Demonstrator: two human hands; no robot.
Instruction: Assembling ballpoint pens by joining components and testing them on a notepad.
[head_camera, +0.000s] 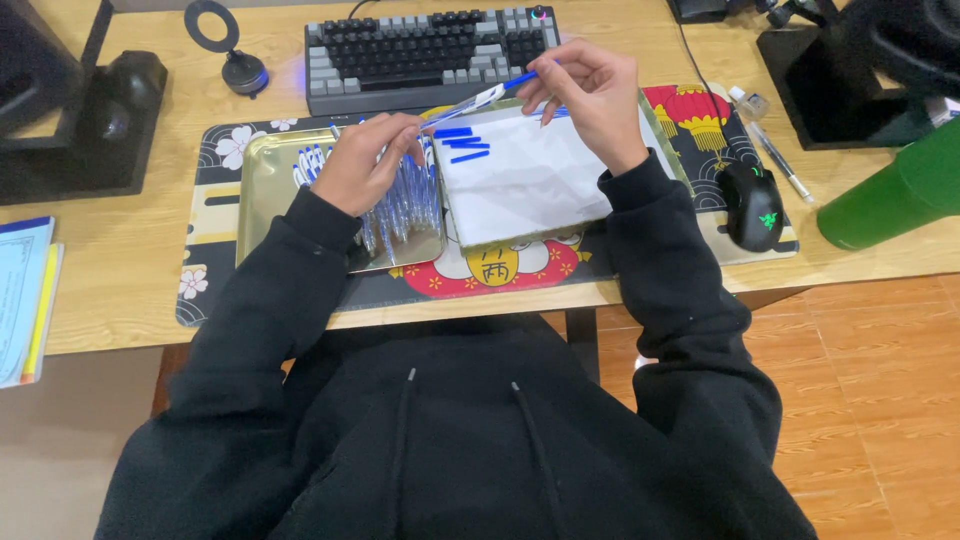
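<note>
Right hand (590, 95) fingers pinch blue-capped pen (478, 100) above white paper (530, 175). Left hand (365, 160) fingers curled on clear pens (405, 205) in gold tray (262, 190), table's near edge.

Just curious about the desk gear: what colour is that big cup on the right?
Green. The cup lies tilted at the desk's right edge, clearest in the head view.

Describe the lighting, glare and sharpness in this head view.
Head view: even, soft indoor light; the gold tray reflects a dull sheen; the black sleeves lose detail in darkness; the right hand and its pen look sharp; edges bend slightly from the wide lens.
</note>
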